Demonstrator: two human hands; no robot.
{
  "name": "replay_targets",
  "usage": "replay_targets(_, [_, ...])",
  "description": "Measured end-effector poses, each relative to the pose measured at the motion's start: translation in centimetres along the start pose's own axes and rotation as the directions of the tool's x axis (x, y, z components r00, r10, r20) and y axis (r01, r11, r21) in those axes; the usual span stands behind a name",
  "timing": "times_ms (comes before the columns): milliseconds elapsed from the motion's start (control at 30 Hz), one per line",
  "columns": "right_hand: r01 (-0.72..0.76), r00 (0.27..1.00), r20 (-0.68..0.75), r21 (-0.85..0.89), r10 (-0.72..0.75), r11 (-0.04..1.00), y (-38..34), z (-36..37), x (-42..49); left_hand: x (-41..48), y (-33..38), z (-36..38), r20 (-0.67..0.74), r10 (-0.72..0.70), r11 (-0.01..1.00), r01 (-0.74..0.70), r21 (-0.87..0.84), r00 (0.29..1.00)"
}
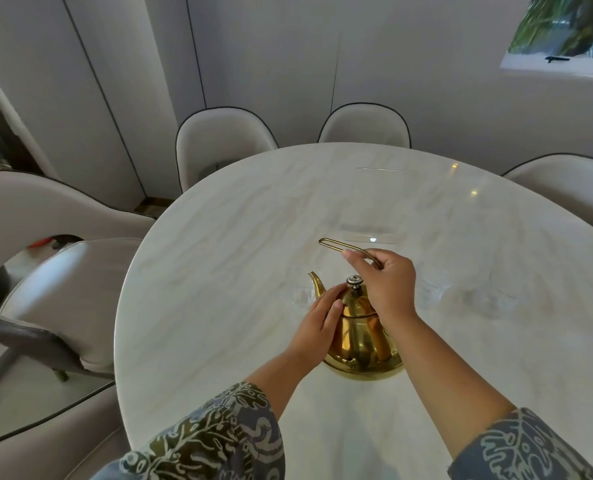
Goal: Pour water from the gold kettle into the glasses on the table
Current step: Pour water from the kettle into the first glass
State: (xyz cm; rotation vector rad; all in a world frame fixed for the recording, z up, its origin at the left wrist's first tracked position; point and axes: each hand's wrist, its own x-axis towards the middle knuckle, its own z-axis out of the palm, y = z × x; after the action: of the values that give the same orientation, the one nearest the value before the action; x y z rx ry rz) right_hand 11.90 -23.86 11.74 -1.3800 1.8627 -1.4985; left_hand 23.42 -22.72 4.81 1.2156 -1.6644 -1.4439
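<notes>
The gold kettle stands on the white marble table, near its front edge, with its spout pointing away to the left. My right hand pinches the thin wire handle, which is raised above the lid knob. My left hand lies flat against the kettle's left shoulder, fingers together near the lid. A clear glass shows faintly just left of the spout. Two more faint glasses stand to the right of the kettle.
Cream upholstered chairs ring the table: two at the far side, one at the right, others at the left. A white panelled wall is behind, with a window at the top right.
</notes>
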Motion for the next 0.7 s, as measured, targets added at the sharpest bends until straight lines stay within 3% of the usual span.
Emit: replay_targets(700, [-0.010,0.994,0.106,-0.141,0.026,0.990,-0.3,1.4,3.6,1.7,0.7,0.4,-0.004,-0.067,0.993,0.066,-0.093,0.998])
